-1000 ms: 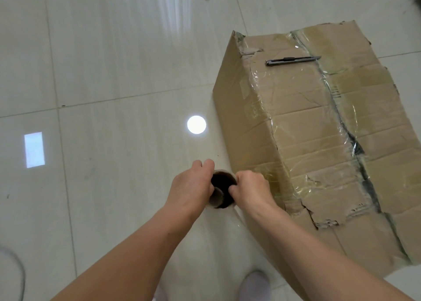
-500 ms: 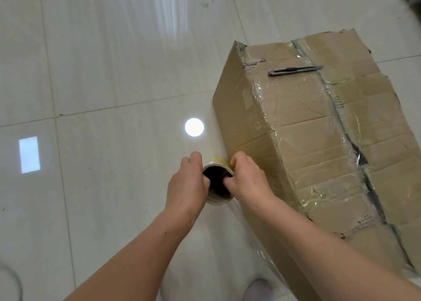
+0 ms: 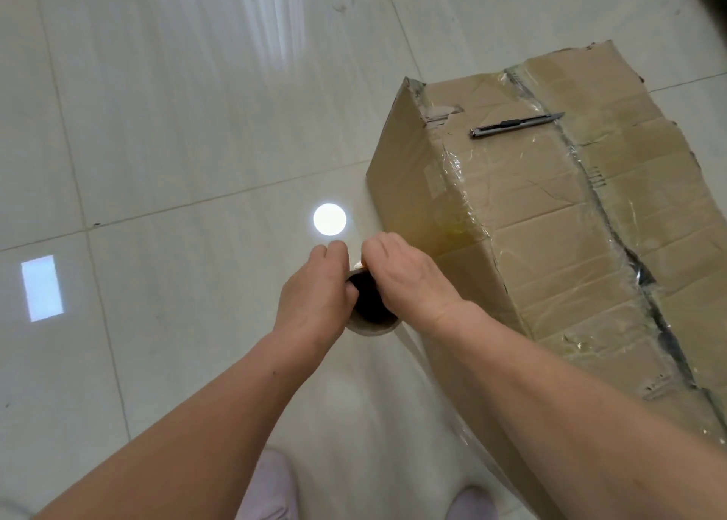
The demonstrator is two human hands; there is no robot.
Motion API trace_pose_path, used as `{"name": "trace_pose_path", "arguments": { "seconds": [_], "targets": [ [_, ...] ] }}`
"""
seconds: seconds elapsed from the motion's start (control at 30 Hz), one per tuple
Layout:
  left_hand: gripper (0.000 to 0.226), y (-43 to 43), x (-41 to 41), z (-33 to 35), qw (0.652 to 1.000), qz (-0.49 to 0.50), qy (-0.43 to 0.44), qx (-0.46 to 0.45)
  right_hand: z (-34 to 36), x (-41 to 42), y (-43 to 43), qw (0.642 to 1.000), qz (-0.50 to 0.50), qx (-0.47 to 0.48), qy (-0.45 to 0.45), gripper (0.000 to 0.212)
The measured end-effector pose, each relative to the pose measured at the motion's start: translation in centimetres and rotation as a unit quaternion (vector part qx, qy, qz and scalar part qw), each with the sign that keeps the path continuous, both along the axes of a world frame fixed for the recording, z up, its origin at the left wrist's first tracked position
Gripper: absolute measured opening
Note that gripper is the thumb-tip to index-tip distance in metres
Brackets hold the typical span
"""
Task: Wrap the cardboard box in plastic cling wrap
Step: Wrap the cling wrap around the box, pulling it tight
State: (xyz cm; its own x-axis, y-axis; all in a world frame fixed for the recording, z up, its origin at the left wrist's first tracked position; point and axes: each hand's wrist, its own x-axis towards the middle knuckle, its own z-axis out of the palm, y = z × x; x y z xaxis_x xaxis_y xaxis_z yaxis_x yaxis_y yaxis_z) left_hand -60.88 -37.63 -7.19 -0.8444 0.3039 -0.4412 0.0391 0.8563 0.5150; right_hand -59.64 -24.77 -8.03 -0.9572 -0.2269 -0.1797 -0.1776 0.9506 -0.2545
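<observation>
Head camera: two hands, left hand (image 3: 314,297) and right hand (image 3: 407,283), grip one cling wrap roll (image 3: 371,327), fingers (image 3: 333,249) curled round its open end, just beside one cardboard box (image 3: 550,252) on the floor (image 3: 157,126); one utility knife (image 3: 515,124) lies atop the box

Worn, taped cardboard box (image 3: 550,244), partly film-covered; cling wrap roll (image 3: 373,329) upright just beside its left side.

A head-worn camera looks steeply down at floor (image 3: 165,134) and nearby cardboard box (image 3: 550,244).
</observation>
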Motion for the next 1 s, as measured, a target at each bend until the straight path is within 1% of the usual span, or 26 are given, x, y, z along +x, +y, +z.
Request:
{"name": "trace_pose_path", "arguments": {
  "seconds": [0.03, 0.07, 0.1, 0.13, 0.2, 0.27, 0.33, 0.37, 0.43, 0.5, 0.57, 0.67, 0.73, 0.83, 0.87, 0.9, 0.93, 1.0],
  "targets": [
    [0.009, 0.1, -0.4, -0.1, 1.000, 0.010, -0.006, 0.006, 0.1, -0.4, 0.1, 1.000, 0.003, -0.004, -0.018, 0.021],
    [0.009, 0.3, -0.6, -0.1, 1.000, 0.021, -0.014, 0.013, 0.2, -0.6, 0.1, 0.999, -0.024, -0.011, -0.038, 0.021],
    [0.009, 0.6, -0.8, -0.1, 0.999, 0.031, -0.021, 0.021, 0.4, -0.8, 0.4, 0.996, -0.071, -0.022, -0.051, 0.021],
    [0.009, 0.9, -0.8, -0.1, 0.998, 0.042, -0.028, 0.029, 0.3, -0.6, 0.7, 0.985, -0.138, -0.043, -0.091, 0.022],
    [0.010, 1.3, -0.7, -0.1, 0.997, 0.060, -0.041, 0.039, 0.7, -0.1, 1.2, 0.945, -0.279, -0.075, -0.152, 0.026],
    [0.010, 1.4, -0.6, 0.0, 0.996, 0.068, -0.046, 0.033, 1.0, 0.8, 1.1, 0.898, -0.378, -0.096, -0.206, 0.024],
    [0.010, 1.1, -0.5, 0.0, 0.997, 0.056, -0.048, 0.017, 0.8, 1.6, 0.7, 0.863, -0.425, -0.116, -0.248, 0.022],
    [0.010, 1.1, -0.6, 0.0, 0.998, 0.044, -0.048, 0.010, 0.7, 1.8, 0.5, 0.859, -0.431, -0.118, -0.250, 0.021],
    [0.012, 1.1, -1.0, -0.1, 0.999, 0.016, -0.045, -0.004, 0.9, 1.6, 0.1, 0.870, -0.424, -0.107, -0.230, 0.018],
    [0.013, 1.1, -1.6, -0.4, 0.999, -0.012, -0.036, -0.014, 1.0, 0.9, 0.1, 0.898, -0.382, -0.082, -0.202, 0.014],
    [0.012, 1.3, -2.2, -0.6, 0.999, -0.015, -0.035, -0.008, 1.1, 0.1, 0.4, 0.923, -0.332, -0.069, -0.184, 0.014],
    [0.009, 1.3, -3.6, -0.8, 0.999, 0.016, -0.035, 0.014, 1.5, -1.9, 0.9, 0.962, -0.223, -0.044, -0.153, 0.018],
    [0.011, 1.2, -4.9, -0.8, 0.999, 0.040, -0.025, 0.022, 1.5, -4.0, 1.0, 0.982, -0.134, -0.019, -0.129, 0.015],
    [0.012, 1.4, -6.5, -1.1, 0.994, 0.096, -0.015, 0.041, 1.0, -7.0, 1.5, 0.996, -0.019, 0.036, -0.083, 0.020],
    [0.012, 1.7, -6.7, -1.1, 0.993, 0.110, -0.016, 0.045, 0.8, -7.6, 1.7, 0.996, 0.000, 0.044, -0.077, 0.020],
    [0.012, 2.0, -6.8, -1.1, 0.992, 0.120, -0.017, 0.048, 0.6, -7.9, 1.9, 0.996, -0.001, 0.043, -0.077, 0.019],
    [0.012, 2.3, -6.9, -1.2, 0.991, 0.125, -0.020, 0.051, 0.4, -8.0, 2.0, 0.996, -0.026, 0.029, -0.081, 0.018],
    [0.012, 2.7, -6.7, -1.2, 0.989, 0.132, -0.026, 0.056, 0.6, -7.4, 2.4, 0.987, -0.121, -0.021, -0.102, 0.018]
  ]
}}
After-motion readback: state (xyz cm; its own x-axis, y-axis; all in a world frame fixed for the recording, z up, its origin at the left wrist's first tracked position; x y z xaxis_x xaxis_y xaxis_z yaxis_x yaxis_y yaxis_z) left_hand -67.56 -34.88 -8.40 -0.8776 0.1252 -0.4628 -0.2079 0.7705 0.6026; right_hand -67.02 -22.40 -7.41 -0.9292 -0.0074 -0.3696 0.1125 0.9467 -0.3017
